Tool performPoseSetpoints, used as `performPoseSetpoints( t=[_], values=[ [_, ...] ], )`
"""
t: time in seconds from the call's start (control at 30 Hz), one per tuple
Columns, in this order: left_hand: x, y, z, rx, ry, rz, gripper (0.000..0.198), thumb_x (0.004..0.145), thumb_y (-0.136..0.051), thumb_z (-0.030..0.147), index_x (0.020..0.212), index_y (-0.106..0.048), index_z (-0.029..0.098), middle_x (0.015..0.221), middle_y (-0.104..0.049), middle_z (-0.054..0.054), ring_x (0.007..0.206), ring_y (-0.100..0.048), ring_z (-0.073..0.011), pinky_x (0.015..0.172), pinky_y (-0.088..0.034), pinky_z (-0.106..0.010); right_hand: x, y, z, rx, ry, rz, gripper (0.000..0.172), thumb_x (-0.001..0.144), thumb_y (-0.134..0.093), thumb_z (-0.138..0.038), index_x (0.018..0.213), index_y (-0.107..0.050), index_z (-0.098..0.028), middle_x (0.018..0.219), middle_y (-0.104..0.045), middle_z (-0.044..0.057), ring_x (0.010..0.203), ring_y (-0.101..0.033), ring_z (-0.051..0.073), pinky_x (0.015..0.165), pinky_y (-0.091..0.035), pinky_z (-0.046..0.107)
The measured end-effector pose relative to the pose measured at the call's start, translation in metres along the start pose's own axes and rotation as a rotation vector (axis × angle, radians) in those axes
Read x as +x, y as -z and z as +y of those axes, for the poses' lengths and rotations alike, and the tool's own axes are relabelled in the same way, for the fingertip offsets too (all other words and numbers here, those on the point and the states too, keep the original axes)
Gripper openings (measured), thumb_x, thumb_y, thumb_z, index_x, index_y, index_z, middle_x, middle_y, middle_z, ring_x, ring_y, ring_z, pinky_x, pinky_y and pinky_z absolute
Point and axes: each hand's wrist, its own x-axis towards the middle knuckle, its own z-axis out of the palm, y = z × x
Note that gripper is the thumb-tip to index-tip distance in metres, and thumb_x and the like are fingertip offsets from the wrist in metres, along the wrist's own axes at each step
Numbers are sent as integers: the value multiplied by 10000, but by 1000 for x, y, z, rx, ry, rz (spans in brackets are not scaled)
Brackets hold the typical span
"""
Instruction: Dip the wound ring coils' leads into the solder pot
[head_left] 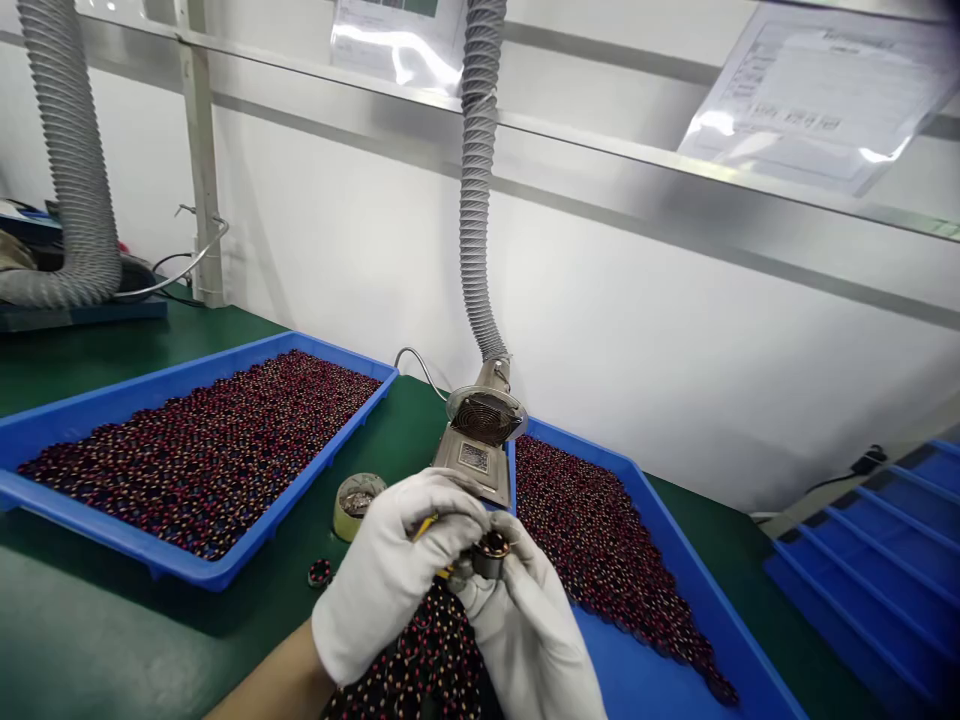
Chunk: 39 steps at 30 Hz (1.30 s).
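My left hand (409, 560), in a white glove, is closed with a thin yellow-handled tool (426, 526) between its fingers. The tool's working end is hidden. Beside it, my right hand (529, 620), also gloved, pinches a small dark ring-shaped part (490, 556) upright between thumb and fingers. The fingertips of both hands meet around this part. Below the hands lies a heap of small round dark parts (427, 660) with red and beige dots. One loose part of that kind (319, 573) rests on the green table left of my left hand.
A blue tray (217, 572) full of the dotted parts stands at left, another blue tray (720, 590) at right. Behind my hands are a round tin (349, 520) and a metal fume extractor (480, 450) with a grey hose (478, 200). Blue trays (877, 570) stack at far right.
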Motion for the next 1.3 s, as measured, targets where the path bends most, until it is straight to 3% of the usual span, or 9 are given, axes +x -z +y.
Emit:
performPoseSetpoints(
  t=[0.07,0.23,0.37,0.47,0.6,0.67,0.93,1.13,1.3],
  values=[
    [1,2,3,-126,119,60,110,839,-642,190,836,-728,260,911,-720,16,919,-649,-143,810,-505,-219,-1,2,-1,29,-25,-2,263,696,-794,-268,944,-716,-225,878,-714,37,772,-664,140,719,-552,246],
    [1,-9,3,-209,304,-174,226,697,-755,111,885,-765,236,986,-725,-22,943,-657,-172,863,-502,-231,-2,1,5,30,38,43,249,712,-775,-205,950,-706,-233,934,-718,34,836,-669,151,778,-545,272],
    [-2,-14,0,-340,282,31,70,735,-728,157,712,-755,217,813,-742,-13,797,-678,-154,774,-541,-231,-1,4,7,85,21,38,254,710,-772,-185,954,-711,-216,950,-725,27,835,-668,130,787,-537,231],
    [0,-5,3,-239,243,136,33,743,-726,201,767,-747,208,897,-742,-32,864,-678,-181,822,-543,-276,0,7,3,175,-77,-31,236,744,-749,-229,978,-713,-226,939,-735,12,776,-676,109,737,-552,212],
    [5,-1,8,109,150,-243,449,635,-748,49,1037,-710,245,1098,-691,-43,1034,-627,-222,957,-484,-362,2,6,-1,229,-76,-4,236,690,-791,-276,917,-734,-251,931,-747,-18,874,-683,105,857,-529,215],
    [5,-5,8,133,78,-309,468,650,-721,7,1044,-707,259,1080,-693,-31,1011,-633,-201,945,-488,-344,1,5,-1,202,-59,26,244,667,-806,-286,901,-737,-272,965,-744,-25,919,-679,107,872,-520,209],
    [2,-11,1,-268,222,-162,102,724,-739,109,742,-762,207,879,-741,-41,859,-673,-179,804,-541,-287,-1,9,7,-74,20,46,319,673,-801,-328,969,-718,-241,1000,-722,31,922,-658,170,856,-525,285],
    [2,2,6,-393,289,84,67,714,-752,191,773,-752,222,856,-749,-16,833,-684,-165,789,-546,-267,-2,12,3,-28,-53,-30,264,712,-769,-327,960,-715,-253,907,-727,40,764,-673,177,708,-560,320],
    [4,-1,12,-171,397,-192,214,649,-680,50,808,-758,171,866,-747,-57,851,-684,-205,790,-547,-313,-2,14,2,-14,-43,-10,283,703,-776,-327,970,-713,-257,1011,-716,41,895,-666,179,813,-546,317]
  ],
)
